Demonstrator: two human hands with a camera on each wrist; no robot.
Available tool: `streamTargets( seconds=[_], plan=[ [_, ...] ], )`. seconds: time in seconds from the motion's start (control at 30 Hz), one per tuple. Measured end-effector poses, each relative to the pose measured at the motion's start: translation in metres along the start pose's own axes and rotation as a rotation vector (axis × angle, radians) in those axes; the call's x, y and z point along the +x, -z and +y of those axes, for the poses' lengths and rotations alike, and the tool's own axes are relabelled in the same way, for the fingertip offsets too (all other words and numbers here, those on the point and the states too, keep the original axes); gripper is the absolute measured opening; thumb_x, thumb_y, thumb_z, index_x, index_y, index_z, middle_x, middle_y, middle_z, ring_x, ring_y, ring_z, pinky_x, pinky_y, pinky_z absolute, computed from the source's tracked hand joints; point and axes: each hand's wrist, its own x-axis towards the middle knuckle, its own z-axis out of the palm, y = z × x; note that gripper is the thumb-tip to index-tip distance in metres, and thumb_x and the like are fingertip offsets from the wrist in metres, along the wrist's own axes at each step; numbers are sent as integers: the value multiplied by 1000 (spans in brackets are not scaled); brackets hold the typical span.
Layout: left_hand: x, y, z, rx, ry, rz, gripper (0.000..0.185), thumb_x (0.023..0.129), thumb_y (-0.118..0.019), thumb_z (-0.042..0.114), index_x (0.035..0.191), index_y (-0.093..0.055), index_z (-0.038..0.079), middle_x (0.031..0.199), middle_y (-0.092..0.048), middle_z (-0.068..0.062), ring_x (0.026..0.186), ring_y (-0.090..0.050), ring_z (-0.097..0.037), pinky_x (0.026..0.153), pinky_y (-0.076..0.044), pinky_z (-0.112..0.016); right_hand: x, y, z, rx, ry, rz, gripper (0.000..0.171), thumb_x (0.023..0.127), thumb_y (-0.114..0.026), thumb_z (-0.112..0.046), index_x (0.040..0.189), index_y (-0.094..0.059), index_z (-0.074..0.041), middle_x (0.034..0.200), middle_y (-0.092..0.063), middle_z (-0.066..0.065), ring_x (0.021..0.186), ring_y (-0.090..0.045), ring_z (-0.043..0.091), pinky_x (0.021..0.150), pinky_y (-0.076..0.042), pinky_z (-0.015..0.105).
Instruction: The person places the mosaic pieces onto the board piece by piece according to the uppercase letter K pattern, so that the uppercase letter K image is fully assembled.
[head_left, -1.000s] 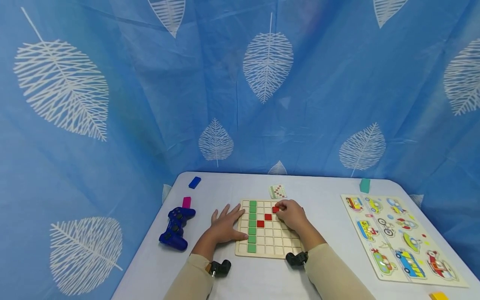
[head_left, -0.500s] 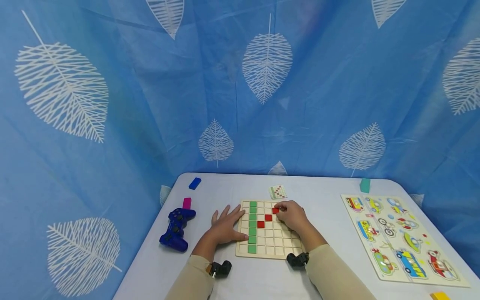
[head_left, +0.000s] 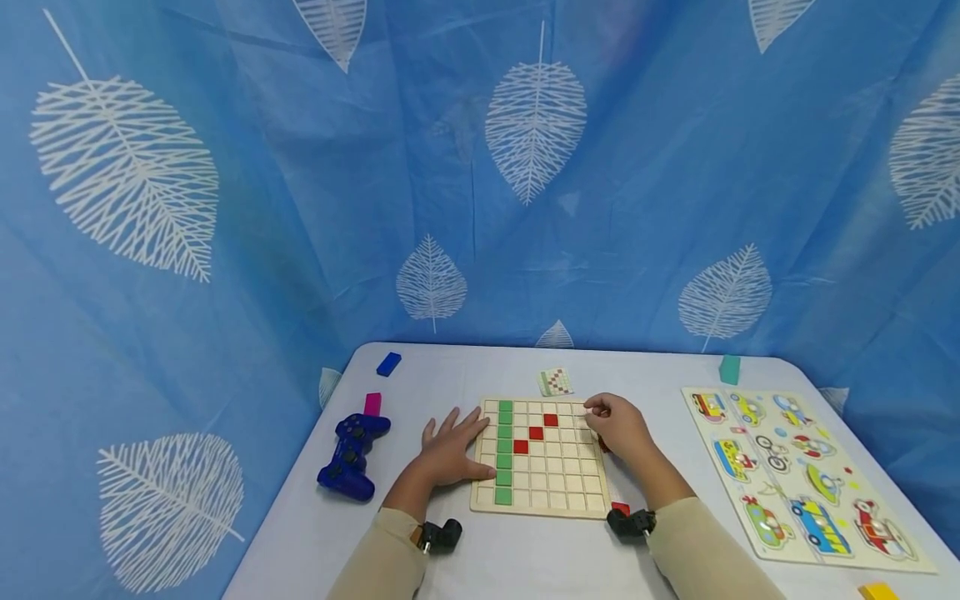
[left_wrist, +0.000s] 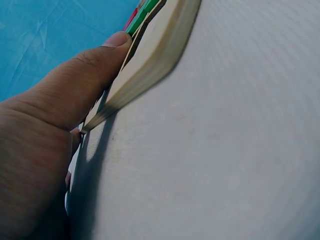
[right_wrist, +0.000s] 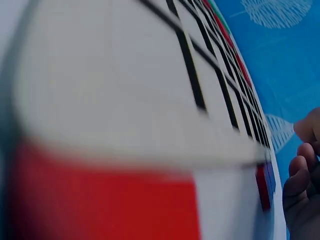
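A wooden grid board lies on the white table, with a green column at its left and three red tiles in a diagonal. My left hand lies flat with spread fingers on the board's left edge, and in the left wrist view its thumb presses the board's side. My right hand hovers at the board's upper right edge with loosely curled fingers, and nothing shows in them. Loose red tiles lie beside the board, one under that hand and one by the wrist.
A blue game controller, a pink block and a blue block sit to the left. A pattern card lies behind the board. To the right are a vehicle puzzle, a teal block and a yellow block.
My right hand has left the topmost red tile in its cell and moved right to the board's edge. The left hand has stayed put.
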Motion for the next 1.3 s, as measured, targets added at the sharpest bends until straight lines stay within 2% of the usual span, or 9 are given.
streamTargets(
  seconds=[0.13,0.27,0.43,0.57,0.73,0.93,1.13,1.3],
  plan=[
    [0,0,0,-1,5,-3,103,77,-82,69,163,-40,31,175,-22,7,164,-5,-33,125,4,-69,2,17,14,-47,-46,3,22,98,-70,-19,116,-70,-7,104,-64,9,90,-58,24,73,-51,34],
    [0,-2,-1,1,7,-3,103,77,-82,69,163,-40,31,175,-22,8,164,-5,-33,125,4,-69,-6,28,27,-81,-106,-25,23,96,-73,-20,114,-68,-7,104,-66,9,93,-58,24,76,-52,33],
    [0,-1,-1,-3,9,0,103,76,-82,69,162,-40,32,175,-22,7,164,-5,-33,125,4,-69,-18,37,32,-100,-126,-104,31,92,-79,-23,114,-66,-6,103,-64,10,95,-56,25,77,-53,33],
    [1,0,-2,-10,16,1,103,76,-82,68,162,-40,32,175,-22,7,164,-5,-33,125,5,-69,-19,35,30,-126,-129,-138,34,89,-82,-26,112,-66,-7,103,-62,9,95,-56,25,77,-52,33],
    [1,-3,-3,-9,5,0,103,77,-81,70,163,-40,32,175,-22,7,164,-5,-33,125,4,-69,-21,30,31,-149,-127,-107,30,89,-82,-23,109,-67,-6,102,-61,10,96,-55,27,78,-50,35],
    [1,-4,-2,-2,-1,4,103,77,-81,69,163,-40,31,175,-23,7,164,-6,-33,125,4,-69,-26,32,35,-143,-127,-77,24,94,-76,-20,113,-69,-7,104,-64,10,97,-56,26,80,-52,36],
    [2,-2,-1,0,4,5,102,77,-82,68,162,-40,32,175,-23,8,164,-5,-33,125,4,-68,-28,35,33,-127,-133,-95,36,90,-81,-24,120,-69,-7,106,-61,10,101,-54,27,81,-52,35],
    [2,-3,-1,3,3,0,103,77,-82,68,163,-40,31,175,-22,8,164,-5,-33,125,4,-68,-31,37,32,-127,-138,-125,41,86,-83,-18,122,-68,-7,109,-58,11,104,-52,28,82,-52,35]
  ],
)
